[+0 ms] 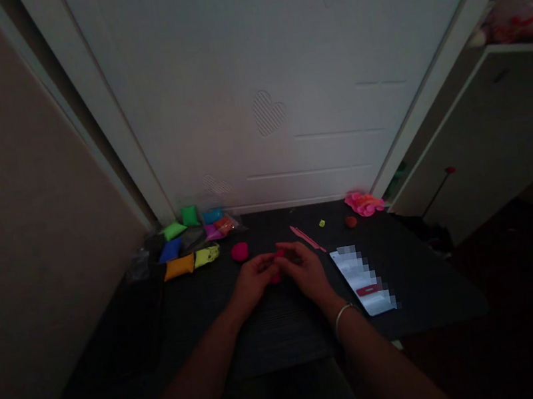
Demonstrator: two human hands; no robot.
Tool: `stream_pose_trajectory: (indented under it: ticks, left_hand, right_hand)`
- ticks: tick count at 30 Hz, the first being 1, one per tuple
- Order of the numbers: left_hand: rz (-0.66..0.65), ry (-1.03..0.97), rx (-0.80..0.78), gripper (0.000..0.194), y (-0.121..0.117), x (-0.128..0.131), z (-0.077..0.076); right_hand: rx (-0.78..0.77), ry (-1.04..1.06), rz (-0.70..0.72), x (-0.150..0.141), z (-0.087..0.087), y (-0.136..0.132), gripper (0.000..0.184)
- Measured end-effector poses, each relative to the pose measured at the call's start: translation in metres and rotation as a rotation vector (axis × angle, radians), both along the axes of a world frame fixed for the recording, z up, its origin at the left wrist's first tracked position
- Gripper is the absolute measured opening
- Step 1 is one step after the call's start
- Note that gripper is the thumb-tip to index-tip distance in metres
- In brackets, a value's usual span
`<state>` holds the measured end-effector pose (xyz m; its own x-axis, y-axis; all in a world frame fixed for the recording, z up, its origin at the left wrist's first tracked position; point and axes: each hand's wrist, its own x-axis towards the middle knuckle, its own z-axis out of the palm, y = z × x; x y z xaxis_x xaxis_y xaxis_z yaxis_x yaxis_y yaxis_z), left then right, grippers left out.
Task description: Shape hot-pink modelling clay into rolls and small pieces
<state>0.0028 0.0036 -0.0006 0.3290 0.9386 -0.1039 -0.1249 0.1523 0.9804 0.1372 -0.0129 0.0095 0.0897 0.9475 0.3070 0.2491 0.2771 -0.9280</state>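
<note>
My left hand [253,281] and my right hand [306,269] meet over the dark table, their fingers bent around a small piece of pinkish-red modelling clay [276,279]. Fingers cover most of this piece, so its shape is hard to make out. A bracelet circles my right wrist. Just beyond my left hand lies a rounded lump of pink clay [240,252]. Thin pink modelling tools [308,239] rest past my right hand, slanting toward a lit phone [354,276] with a partly blurred screen.
Several coloured clay packets, including an orange one [179,267] and a green one [189,216], lie back left. A yellow bit [321,223], a reddish-brown lump [351,221] and a pink petal-like object [365,203] sit back right. A white panel [230,97] rises behind the table [270,347].
</note>
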Motion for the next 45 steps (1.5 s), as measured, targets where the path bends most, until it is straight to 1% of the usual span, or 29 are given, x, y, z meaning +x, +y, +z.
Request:
stream_pose_trajectory:
  ticks: [3,8,11,16,18,22,26,28,30,33,37,40,43,45]
  left_hand:
    - [-0.025,0.018,0.019,0.033,-0.0005,0.0003,0.0002]
    - [-0.003,0.022,0.020,0.032,-0.0010,0.0009,0.0012]
    - [-0.007,0.010,0.013,0.033,-0.0005,0.0014,0.0001]
    - [-0.018,-0.017,0.026,0.031,0.0009,0.0015,-0.0051]
    - [-0.022,-0.024,0.024,0.030,0.0010,0.0015,-0.0059]
    - [-0.023,-0.028,0.024,0.029,-0.0004,0.0017,-0.0029]
    - [-0.026,-0.006,0.032,0.028,-0.0022,0.0020,0.0017]
    - [-0.017,-0.002,0.023,0.029,-0.0027,0.0021,0.0028]
    - [-0.011,0.001,0.019,0.031,-0.0028,0.0022,0.0031]
    - [-0.014,0.012,0.029,0.031,-0.0028,0.0024,0.0029]
    - [-0.007,0.002,0.011,0.031,-0.0031,0.0024,0.0032]
    - [-0.017,-0.010,0.007,0.030,-0.0027,0.0021,0.0030]
    - [-0.013,-0.023,0.008,0.031,-0.0019,0.0019,0.0024]
    - [-0.009,-0.021,0.005,0.032,-0.0018,0.0019,0.0027]
  right_hand:
    - [0.019,-0.023,-0.006,0.0000,0.0001,0.0001,0.015]
    - [-0.016,-0.020,-0.002,0.0002,-0.0007,0.0002,0.026]
    - [-0.007,-0.047,0.004,0.0000,-0.0002,0.0001,0.018]
    - [0.014,-0.032,0.012,0.0000,0.0014,0.0001,0.023]
    - [0.037,-0.051,0.015,0.0003,0.0019,0.0001,0.018]
    - [0.052,-0.034,0.026,0.0007,0.0026,0.0002,0.022]
    - [0.066,-0.014,0.043,0.0003,0.0010,0.0014,0.016]
    - [0.064,0.003,0.042,0.0001,-0.0001,0.0021,0.018]
    - [0.048,0.021,0.038,0.0001,-0.0010,0.0027,0.020]
    - [0.044,0.025,0.046,0.0007,-0.0017,0.0032,0.017]
    - [0.037,0.009,0.047,0.0020,-0.0020,0.0035,0.021]
    - [0.046,0.002,0.053,0.0024,-0.0023,0.0033,0.020]
    - [0.018,0.016,0.046,0.0020,-0.0019,0.0027,0.024]
    - [0.004,0.013,0.043,0.0016,-0.0013,0.0024,0.022]
